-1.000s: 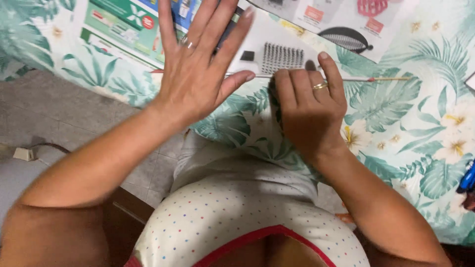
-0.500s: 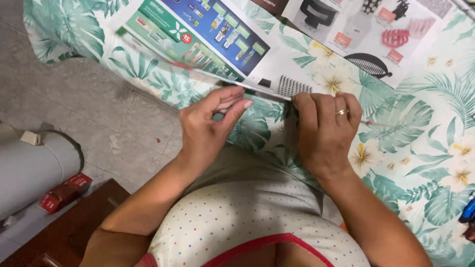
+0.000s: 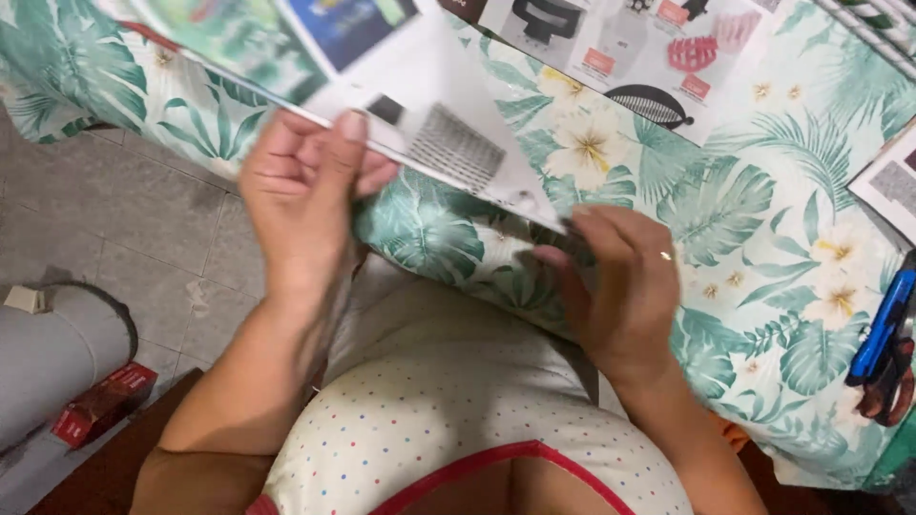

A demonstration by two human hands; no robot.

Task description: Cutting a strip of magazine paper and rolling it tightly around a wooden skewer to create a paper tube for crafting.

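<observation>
A printed paper sheet [image 3: 448, 105] with product pictures is lifted off the table at its near edge. My left hand [image 3: 305, 195] pinches that edge at the left, thumb on top. My right hand [image 3: 620, 286], with a ring on one finger, grips the same edge at its right corner. The sheet tilts up toward me above a tablecloth [image 3: 754, 238] printed with green leaves and white flowers.
A second catalogue sheet [image 3: 658, 48] lies flat further back on the table. Another page [image 3: 892, 181] shows at the right edge. Blue-handled scissors [image 3: 883, 348] rest at the far right. On the tiled floor at left stand a grey cylinder [image 3: 52, 358] and a small red box [image 3: 100, 402].
My left hand went from spread flat above the table to pinching the sheet's edge. My right hand rose from pressing the paper down to gripping its corner. The sheet's near edge has lifted.
</observation>
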